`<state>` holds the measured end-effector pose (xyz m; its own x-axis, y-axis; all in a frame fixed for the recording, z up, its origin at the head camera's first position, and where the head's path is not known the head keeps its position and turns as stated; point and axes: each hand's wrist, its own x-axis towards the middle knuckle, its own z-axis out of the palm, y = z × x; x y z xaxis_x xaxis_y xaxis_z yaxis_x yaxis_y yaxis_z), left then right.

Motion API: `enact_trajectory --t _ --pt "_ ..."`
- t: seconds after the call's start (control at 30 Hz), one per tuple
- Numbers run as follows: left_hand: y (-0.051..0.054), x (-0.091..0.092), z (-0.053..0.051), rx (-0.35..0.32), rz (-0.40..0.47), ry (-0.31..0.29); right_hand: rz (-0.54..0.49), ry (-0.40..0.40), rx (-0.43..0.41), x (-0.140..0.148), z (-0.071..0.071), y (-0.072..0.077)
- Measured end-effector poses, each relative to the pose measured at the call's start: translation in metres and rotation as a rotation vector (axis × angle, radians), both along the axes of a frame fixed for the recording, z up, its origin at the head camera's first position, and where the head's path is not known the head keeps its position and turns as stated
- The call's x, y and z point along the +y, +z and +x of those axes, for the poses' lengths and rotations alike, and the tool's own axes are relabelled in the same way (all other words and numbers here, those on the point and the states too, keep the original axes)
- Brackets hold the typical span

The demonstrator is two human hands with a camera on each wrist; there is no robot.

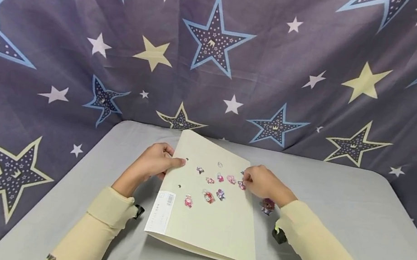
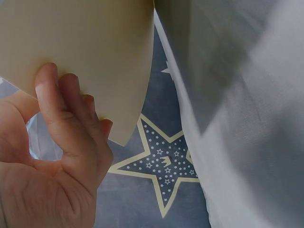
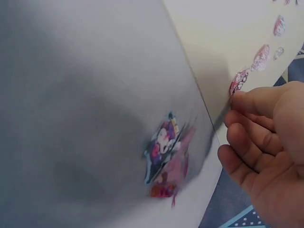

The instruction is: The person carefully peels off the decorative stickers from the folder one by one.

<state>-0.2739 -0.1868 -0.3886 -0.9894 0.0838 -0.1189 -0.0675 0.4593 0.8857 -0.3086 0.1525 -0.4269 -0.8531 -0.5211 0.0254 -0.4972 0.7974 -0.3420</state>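
Though stickers (image 1: 209, 197) already dot the folder (image 1: 216, 232), loose stickers (image 1: 268, 207) beyond its 3 o'clock edge seem left to place.
Your left hand (image 1: 155, 160) grips its 10 o'clock edge; your right hand (image 1: 264, 183) pinches one sticker (image 3: 239, 80) toward 2.

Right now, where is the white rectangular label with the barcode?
In the head view, the white rectangular label is on the flat cream folder, at its near left corner, below the person's left hand.
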Motion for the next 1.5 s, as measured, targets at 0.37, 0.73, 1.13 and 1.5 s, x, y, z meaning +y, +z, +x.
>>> enact_trajectory --t 0.37,0.73,1.13,1.5 --pt "0.001 0.0 0.001 0.003 -0.01 -0.004 -0.067 -0.036 -0.079 -0.001 -0.004 -0.001" --pt "0.0 -0.001 -0.001 -0.004 0.007 -0.009 -0.077 0.0 -0.048 0.002 -0.002 0.0" --pt "0.002 0.0 0.0 -0.008 0.007 -0.004 -0.113 -0.006 -0.063 0.007 -0.003 -0.001" --pt "0.001 0.001 0.001 0.005 0.001 0.002 -0.155 0.017 -0.103 0.017 0.0 0.004"
